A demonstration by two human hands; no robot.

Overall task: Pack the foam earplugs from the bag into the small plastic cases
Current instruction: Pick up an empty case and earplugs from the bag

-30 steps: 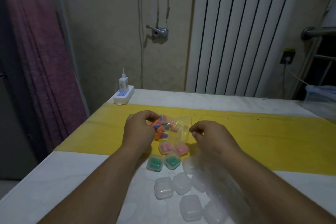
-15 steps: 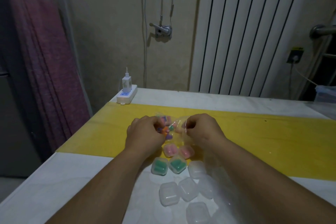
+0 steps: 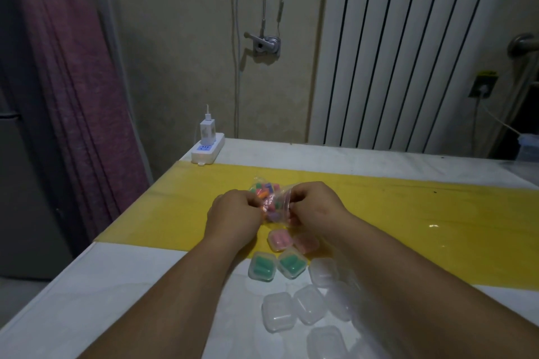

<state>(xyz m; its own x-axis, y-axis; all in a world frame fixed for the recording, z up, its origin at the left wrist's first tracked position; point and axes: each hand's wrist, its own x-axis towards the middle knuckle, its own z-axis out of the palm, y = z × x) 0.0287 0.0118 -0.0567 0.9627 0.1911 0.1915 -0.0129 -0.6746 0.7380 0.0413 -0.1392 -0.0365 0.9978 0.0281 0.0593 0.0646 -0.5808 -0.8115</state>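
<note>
Head view, going left to right. At the far back left of the counter [image 3: 116,285], a white power strip [image 3: 207,151] with a charger stuck in it, well away from the job.

Next, the left hand [image 3: 233,213], fingers curled in, pinching the left side of the bag [image 3: 284,197]. Bag see-through and soft, held between both hands over the yellow strip [image 3: 175,213]. Hard to tell if touching it or lifted a bit. Inside, lots of little earplugs [image 3: 264,194] in orange, green, pink and purple, all in a heap.

Then the right hand [image 3: 318,207], fingers curled too, pinching the right side of the bag, likely at its mouth. Looks like pulling the bag open to get some out.

Closer in, just below the hands, two green cases [image 3: 262,265] side by side. Just behind them, two pink cases [image 3: 280,239], the right one partly hidden by the right arm. All four filled, lids looking shut. So four done.

To the right and nearer, a bunch of empty cases [image 3: 278,312], clear, with nothing inside. At least five, and some hidden under the right arm.

Lots left to do: many earplugs in the bag, many cases to fill. Early in the job, by the look of it.
</note>
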